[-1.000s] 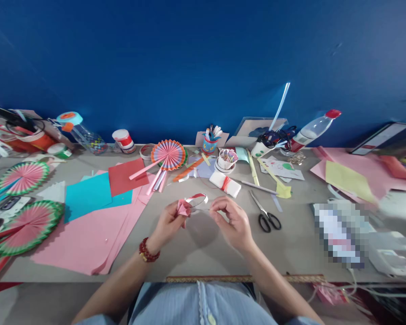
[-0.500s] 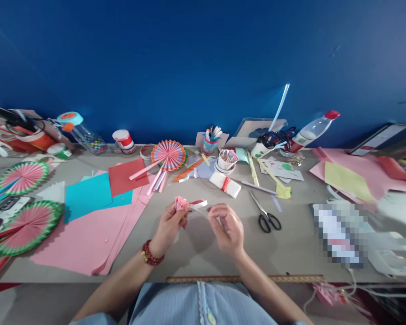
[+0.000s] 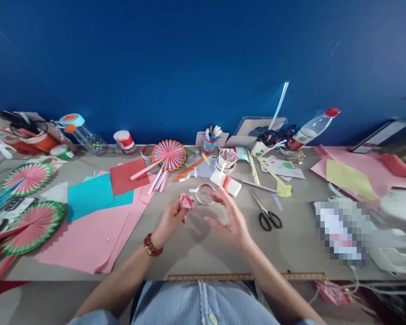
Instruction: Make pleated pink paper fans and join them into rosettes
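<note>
My left hand (image 3: pixel 172 215), with a red beaded bracelet at its wrist, pinches a small pleated pink paper piece (image 3: pixel 186 201). My right hand (image 3: pixel 230 219) is raised to the right of it with thumb and fingers spread. A white strip rises near its fingertips; whether it touches them I cannot tell. A roll of clear tape (image 3: pixel 205 194) lies on the table between and just beyond the hands. Black-handled scissors (image 3: pixel 267 214) rest to the right of my right hand.
Pink sheets (image 3: pixel 88 239), a blue sheet (image 3: pixel 90 197) and pleated fans (image 3: pixel 169 155) lie left and ahead. A white bundle (image 3: pixel 235 186), a pen cup (image 3: pixel 210 145) and a clear bottle (image 3: pixel 313 131) stand or lie farther back. The table's front edge has a patterned ruler (image 3: pixel 209 277).
My right hand has opened and its fingers have spread. The tape roll now lies flat beyond the hands. The pink piece has turned and shows its pleats, still in my left hand.
</note>
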A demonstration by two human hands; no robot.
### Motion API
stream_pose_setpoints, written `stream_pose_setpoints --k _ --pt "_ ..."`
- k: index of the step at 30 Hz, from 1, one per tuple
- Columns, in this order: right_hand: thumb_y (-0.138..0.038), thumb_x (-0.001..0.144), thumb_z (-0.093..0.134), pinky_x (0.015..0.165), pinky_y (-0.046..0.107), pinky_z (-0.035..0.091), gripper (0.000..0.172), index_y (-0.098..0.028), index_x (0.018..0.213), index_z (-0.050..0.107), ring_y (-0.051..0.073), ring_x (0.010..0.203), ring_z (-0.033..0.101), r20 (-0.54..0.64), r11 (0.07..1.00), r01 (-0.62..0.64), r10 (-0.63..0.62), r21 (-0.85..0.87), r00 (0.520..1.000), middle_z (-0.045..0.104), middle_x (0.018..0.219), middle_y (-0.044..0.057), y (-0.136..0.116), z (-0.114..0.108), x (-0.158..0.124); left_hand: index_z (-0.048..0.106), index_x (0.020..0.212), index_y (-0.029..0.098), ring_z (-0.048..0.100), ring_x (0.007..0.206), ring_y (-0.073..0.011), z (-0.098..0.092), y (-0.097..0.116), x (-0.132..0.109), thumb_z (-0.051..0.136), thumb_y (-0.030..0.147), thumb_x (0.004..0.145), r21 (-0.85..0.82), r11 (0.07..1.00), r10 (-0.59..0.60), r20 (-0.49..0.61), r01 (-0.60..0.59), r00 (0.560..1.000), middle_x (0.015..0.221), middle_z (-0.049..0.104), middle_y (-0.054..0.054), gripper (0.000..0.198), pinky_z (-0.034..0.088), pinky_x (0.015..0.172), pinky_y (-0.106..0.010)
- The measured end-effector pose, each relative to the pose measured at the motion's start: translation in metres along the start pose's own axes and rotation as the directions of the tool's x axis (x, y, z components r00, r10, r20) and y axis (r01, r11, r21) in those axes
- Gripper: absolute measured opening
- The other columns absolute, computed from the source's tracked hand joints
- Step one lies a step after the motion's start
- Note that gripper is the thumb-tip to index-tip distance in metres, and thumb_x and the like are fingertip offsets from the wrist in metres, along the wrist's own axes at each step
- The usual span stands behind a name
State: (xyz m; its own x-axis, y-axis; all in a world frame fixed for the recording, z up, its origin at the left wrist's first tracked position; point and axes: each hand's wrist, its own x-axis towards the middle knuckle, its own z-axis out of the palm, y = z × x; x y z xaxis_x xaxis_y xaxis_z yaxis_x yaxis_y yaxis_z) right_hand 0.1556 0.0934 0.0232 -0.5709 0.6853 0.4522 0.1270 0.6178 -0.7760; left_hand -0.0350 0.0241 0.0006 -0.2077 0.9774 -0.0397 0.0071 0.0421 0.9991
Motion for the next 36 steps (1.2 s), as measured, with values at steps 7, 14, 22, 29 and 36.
stream_pose_setpoints --k 7,14,22,29,36 --pt "-0.027 0.087 0.067 0.099 0.043 0.05 0.086 -0.034 0.155 0.015 0.024 0.111 0.062 0.12 0.988 -0.088 0.072 0.131 0.99 0.061 0.128 0.009 -0.009 0.015 0.012 0.049 0.096 0.02 0.032 0.044 -0.0053 0.007 0.009 -0.014 0.064 0.045 0.087 -0.24 0.926 -0.177 0.405 0.292 0.897 0.057 0.035 0.011 0.031 0.036 0.041 -0.017" --pt "-0.031 0.082 0.075 0.079 0.032 0.056 0.084 -0.033 0.151 0.026 0.015 0.084 0.064 0.219 0.799 -0.307 0.222 0.518 0.95 0.061 0.106 0.004 0.004 0.023 0.012 0.05 0.1 0.018 0.018 0.04 -0.0043 0.002 0.013 -0.022 0.05 0.057 0.092 -0.327 0.829 -0.171 0.624 0.453 0.763 0.058 0.03 0.011 0.04 0.032 0.035 -0.016" --pt "-0.032 0.081 0.074 0.084 0.034 0.055 0.047 -0.026 0.125 0.057 0.021 0.105 0.059 -0.005 0.909 -0.176 0.192 0.377 0.981 0.055 0.125 0.011 -0.001 0.005 0.021 0.051 0.085 0.02 0.011 0.037 -0.0053 0.003 0.01 -0.012 0.045 0.055 0.095 -0.447 0.623 -0.305 0.617 0.643 0.725 0.053 0.031 0.01 0.037 0.023 0.031 -0.015" --pt "-0.039 0.084 0.071 0.079 0.034 0.054 0.024 -0.018 0.08 0.061 0.019 0.083 0.067 0.396 0.817 -0.365 0.185 0.446 0.9 0.069 0.086 0.006 -0.014 -0.019 0.032 0.053 0.081 0.018 0.015 0.033 -0.0024 0.001 0.005 -0.007 0.044 0.054 0.096 -0.475 0.565 -0.354 0.599 0.675 0.718 0.06 0.054 0.005 0.04 0.029 0.034 -0.015" --pt "-0.042 0.082 0.073 0.067 0.03 0.053 0.03 -0.019 0.08 0.054 0.016 0.059 0.069 0.563 0.705 -0.56 0.274 0.434 0.78 0.068 0.067 -0.002 -0.011 0.003 0.036 0.061 0.083 0.012 0.019 0.03 -0.0008 0.003 -0.004 -0.007 0.037 0.063 0.094 -0.384 0.665 -0.32 0.627 0.64 0.71 0.072 0.066 -0.003 0.058 0.038 0.033 -0.019"
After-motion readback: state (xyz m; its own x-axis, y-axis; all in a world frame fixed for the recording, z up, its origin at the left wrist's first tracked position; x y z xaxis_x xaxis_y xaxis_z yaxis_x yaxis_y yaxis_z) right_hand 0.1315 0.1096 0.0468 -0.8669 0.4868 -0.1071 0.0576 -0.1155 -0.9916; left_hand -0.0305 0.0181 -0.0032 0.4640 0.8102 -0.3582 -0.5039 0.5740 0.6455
